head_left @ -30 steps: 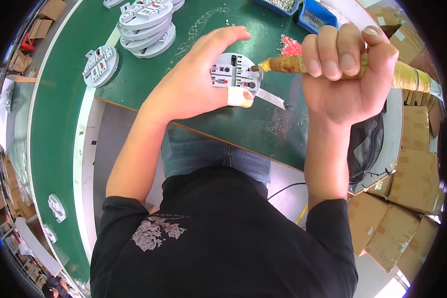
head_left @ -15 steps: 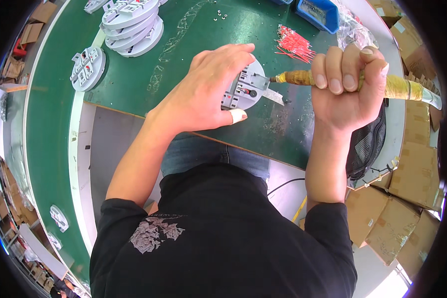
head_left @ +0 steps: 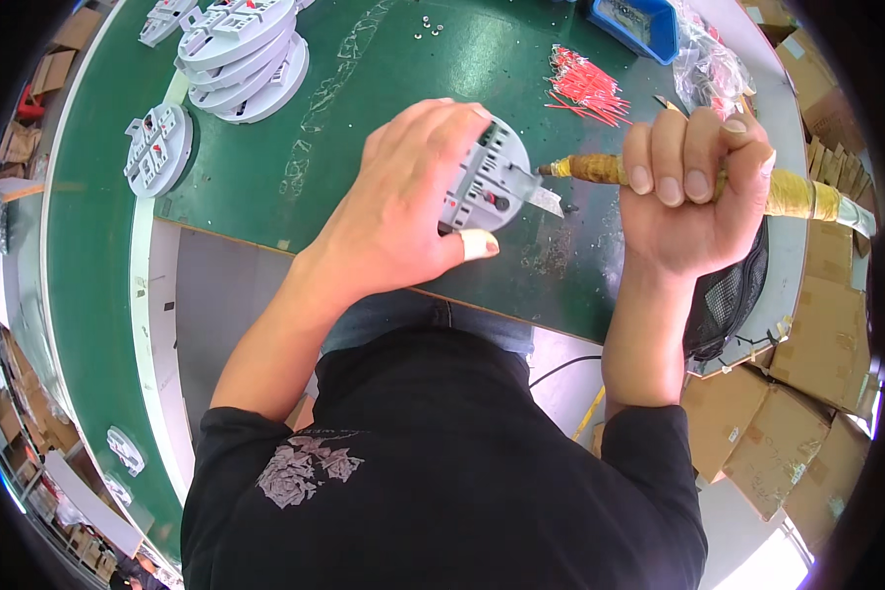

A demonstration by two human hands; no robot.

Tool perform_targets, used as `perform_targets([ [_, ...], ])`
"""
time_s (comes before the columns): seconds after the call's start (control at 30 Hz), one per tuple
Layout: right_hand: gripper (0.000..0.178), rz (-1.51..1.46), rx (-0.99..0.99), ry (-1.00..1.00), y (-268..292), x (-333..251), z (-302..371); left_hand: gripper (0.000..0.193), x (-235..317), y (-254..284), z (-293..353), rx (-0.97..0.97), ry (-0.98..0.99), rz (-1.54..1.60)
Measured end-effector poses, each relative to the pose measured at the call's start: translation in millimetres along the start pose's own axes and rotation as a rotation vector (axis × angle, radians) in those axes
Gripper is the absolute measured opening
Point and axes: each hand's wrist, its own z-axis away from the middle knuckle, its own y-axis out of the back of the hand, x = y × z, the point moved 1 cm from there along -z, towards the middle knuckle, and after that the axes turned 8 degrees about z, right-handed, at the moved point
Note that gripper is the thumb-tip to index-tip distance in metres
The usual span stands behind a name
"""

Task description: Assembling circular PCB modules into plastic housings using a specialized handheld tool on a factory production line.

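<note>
Left hand [head_left: 398, 202] arches over a round grey disc [head_left: 489, 179] near the middle of the frame, gripping it between bent fingers at its upper edge and a thumb at its lower edge. Right of centre, the right hand [head_left: 683, 202] is closed in a fist round a yellow-wrapped tool [head_left: 592, 168]; its tip points left, just beside a clear flap [head_left: 523, 182] on the disc's right side, and whether they touch is hard to tell. A sideways slip of the tip could scratch or crack that flap, while a loose left grip could let the disc turn under pressure. Red wires [head_left: 585, 87] lie toward the upper right, where a careless sweep of the fist might scatter them.
</note>
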Motion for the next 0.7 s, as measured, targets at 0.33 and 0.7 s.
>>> perform_targets([
  [0.33,0.031,-0.027,-0.096,0.047,-12,-3,3,0.096,0,3,6,0.010,-0.107,0.257],
  [0.7,0.031,-0.028,-0.184,0.040,-23,3,4,0.095,11,7,5,-0.094,-0.008,0.157],
])
